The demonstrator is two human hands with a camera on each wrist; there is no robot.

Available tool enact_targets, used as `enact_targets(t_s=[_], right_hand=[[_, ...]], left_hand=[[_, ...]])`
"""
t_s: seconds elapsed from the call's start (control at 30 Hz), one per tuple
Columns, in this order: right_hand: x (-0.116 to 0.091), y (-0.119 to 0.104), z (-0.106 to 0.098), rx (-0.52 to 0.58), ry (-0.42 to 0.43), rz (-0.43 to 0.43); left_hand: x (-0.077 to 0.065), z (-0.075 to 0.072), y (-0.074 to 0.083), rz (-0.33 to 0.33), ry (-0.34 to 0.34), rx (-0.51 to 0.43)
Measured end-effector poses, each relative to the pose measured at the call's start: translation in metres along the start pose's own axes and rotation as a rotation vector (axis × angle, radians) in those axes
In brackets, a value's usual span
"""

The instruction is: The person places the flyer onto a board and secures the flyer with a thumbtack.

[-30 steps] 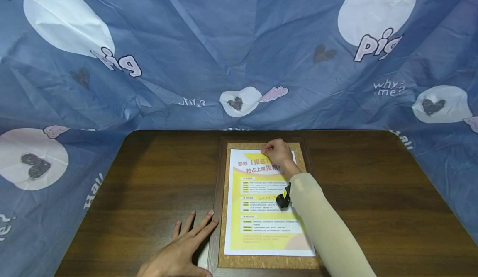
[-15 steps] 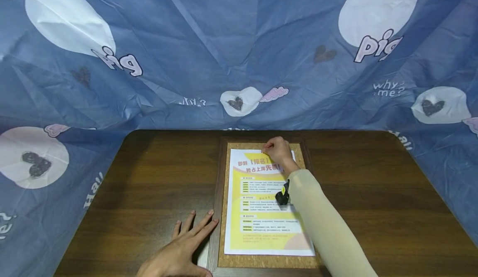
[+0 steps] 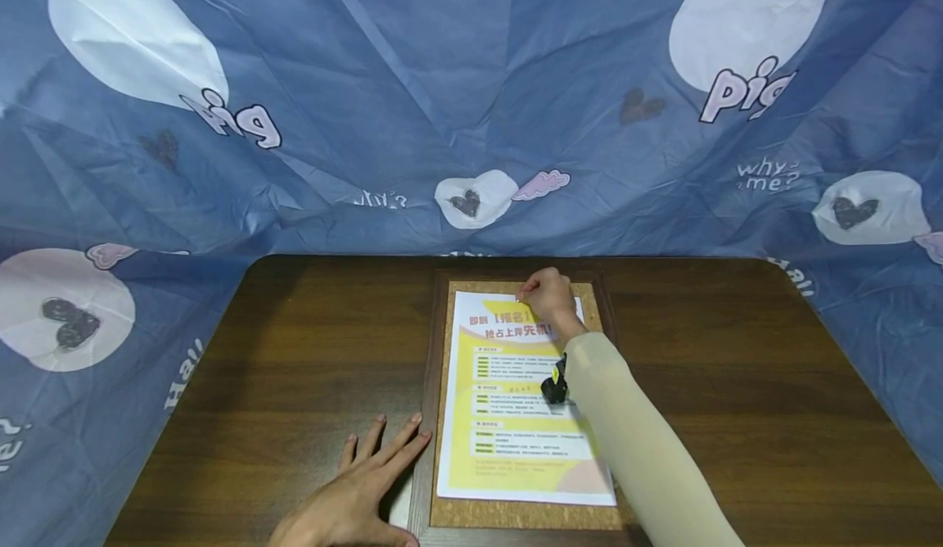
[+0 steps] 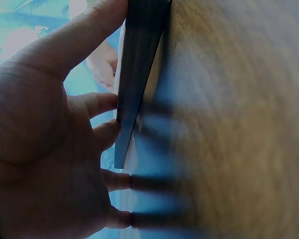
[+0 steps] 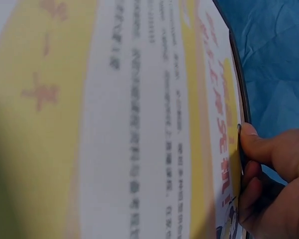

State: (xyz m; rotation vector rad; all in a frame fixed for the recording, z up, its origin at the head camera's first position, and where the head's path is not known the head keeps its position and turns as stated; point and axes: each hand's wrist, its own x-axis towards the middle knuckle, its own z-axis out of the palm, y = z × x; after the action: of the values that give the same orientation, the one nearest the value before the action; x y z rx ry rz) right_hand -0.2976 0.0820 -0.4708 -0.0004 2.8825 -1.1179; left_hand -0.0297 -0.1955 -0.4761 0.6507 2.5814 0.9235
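Note:
A yellow and white printed poster (image 3: 516,469) lies on a wood-framed cork board (image 3: 526,517). At its top edge my right hand (image 3: 552,297) pinches a small pin-like thing with thumb and fingertips, mostly hidden by them; I cannot tell its exact kind. In the right wrist view the thumb tip (image 5: 250,130) is right at the poster's top edge. My left hand (image 3: 354,490) spreads its fingers over the table beside the board. The left wrist view has its thumb and two fingers against the side of the frame (image 4: 134,74), while the other fingertips reach the tabletop.
The board rests on a dark brown wooden table (image 3: 737,383) with rounded far corners. A blue printed cloth (image 3: 354,80) hangs behind it. Something white (image 3: 400,508) shows between the left thumb and the frame. A black camera (image 3: 554,387) sits at the right wrist.
The poster's lower end has swung slightly left and up on the cork. My right hand has risen slightly while staying at the top edge; my left hand keeps its place.

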Motion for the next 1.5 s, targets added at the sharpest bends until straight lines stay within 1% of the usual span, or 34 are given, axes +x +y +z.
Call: enact_targets(t_s=[0.23,0.47,0.7,0.87,1.0,1.23,1.4,1.5], right_hand=[[0.001,0.002,0.001,-0.027,-0.001,-0.049],[0.001,0.002,0.001,-0.042,-0.013,-0.071],[0.001,0.007,0.002,-0.040,-0.021,-0.087],[0.002,0.010,0.002,-0.018,-0.016,-0.106],[0.002,0.011,0.002,0.003,-0.023,-0.112],[0.000,0.013,-0.001,0.010,-0.047,-0.113],[-0.001,0.015,-0.005,0.059,-0.076,-0.107],[-0.002,0.017,-0.008,0.108,-0.110,-0.109]], left_hand=[[-0.001,0.000,-0.001,0.018,0.020,0.020],[-0.001,-0.001,-0.001,0.010,0.007,0.007],[0.001,0.000,-0.002,0.012,-0.009,-0.012],[0.001,0.000,-0.002,0.013,-0.004,-0.001],[0.001,0.000,-0.002,0.013,-0.002,0.001],[0.002,0.001,-0.002,0.015,-0.002,0.003],[0.002,0.002,-0.003,0.027,0.013,0.032],[0.002,0.002,-0.003,0.033,0.014,0.032]])
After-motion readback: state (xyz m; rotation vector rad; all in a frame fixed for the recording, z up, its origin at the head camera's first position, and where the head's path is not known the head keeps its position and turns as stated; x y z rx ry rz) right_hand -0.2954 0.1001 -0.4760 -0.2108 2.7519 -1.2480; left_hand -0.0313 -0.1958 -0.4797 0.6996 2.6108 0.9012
